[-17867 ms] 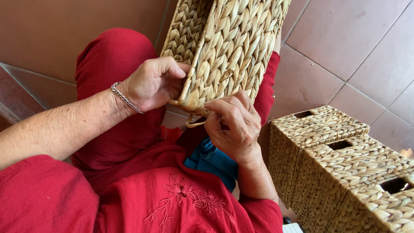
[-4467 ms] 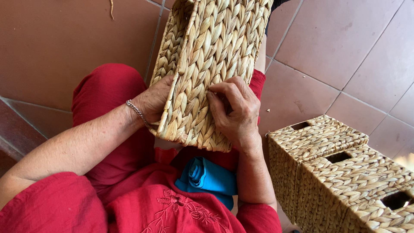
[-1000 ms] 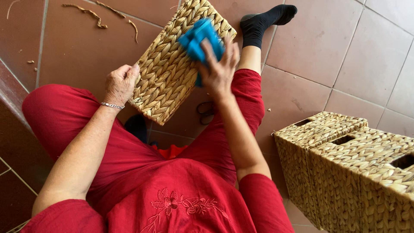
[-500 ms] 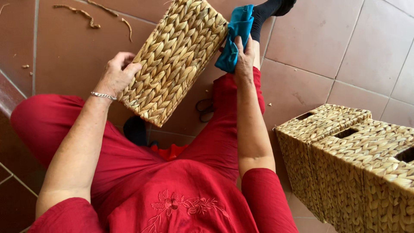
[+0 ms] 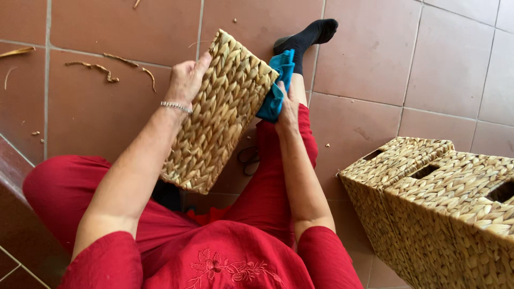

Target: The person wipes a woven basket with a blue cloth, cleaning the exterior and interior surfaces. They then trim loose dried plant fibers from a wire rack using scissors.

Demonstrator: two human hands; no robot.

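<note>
Basket [image 5: 219,115] ran lengthwise away from you, tilted; your left hand [image 5: 186,80] clasped its far left edge; your right hand [image 5: 286,107] pressed the blue cloth [image 5: 274,85] against its right side.

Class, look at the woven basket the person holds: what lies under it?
Under the woven basket show red trousers, dark scissor handles on the tiled floor, and something black. The scissors' blades are covered.
</note>
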